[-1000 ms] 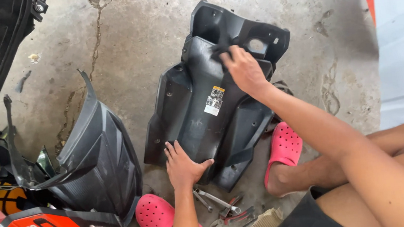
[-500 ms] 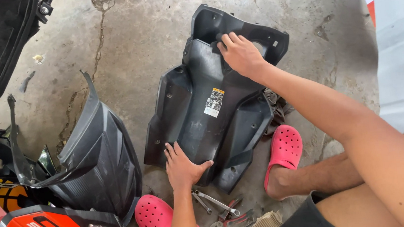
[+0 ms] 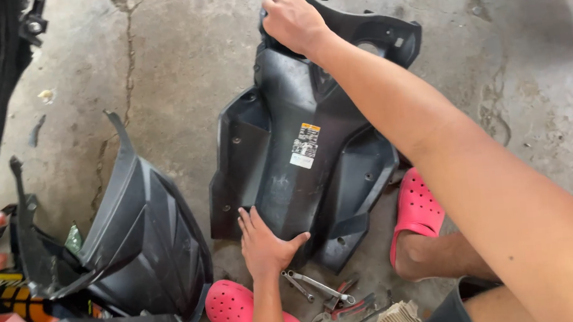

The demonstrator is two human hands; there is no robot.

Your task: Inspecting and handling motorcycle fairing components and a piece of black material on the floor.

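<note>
Both hands on a black fairing panel lying on the concrete floor.

The right hand is closed over the panel's far rim. The left hand lies open and flat on the panel's near edge, fingers spread. A sticker sits at the panel's centre. Left of the panel stands a second dark fairing, just apart from it. Wrenches lie just below the panel's near edge, beside the left hand. One pink clog touches the panel's lower right side; another is below the left hand.
</note>
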